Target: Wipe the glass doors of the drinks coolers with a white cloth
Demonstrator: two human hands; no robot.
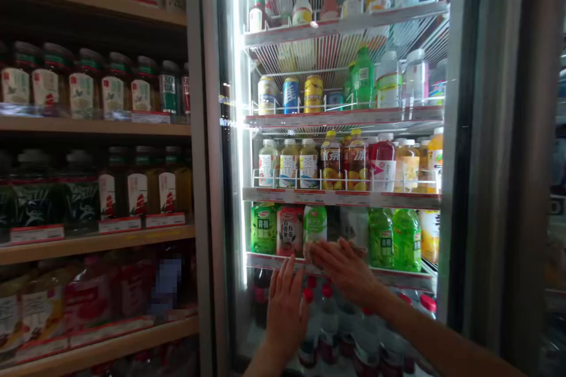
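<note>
Cooler glass (335, 221) could smear if your loose-fingered left hand (285, 306) presses it; your right hand's (342, 271) grip I cannot tell.

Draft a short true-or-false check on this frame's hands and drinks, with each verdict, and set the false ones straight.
1. The right hand is higher in the picture than the left hand. True.
2. The left hand grips a can. False: the left hand is open, with nothing visible in it.
3. The blue can stands between a pale can and a yellow can. True.
4. The yellow-capped bottles stand among the cans. False: the yellow-capped bottles stand on the next shelf down.
5. A green drink stands just left of the red drink. True.
</note>
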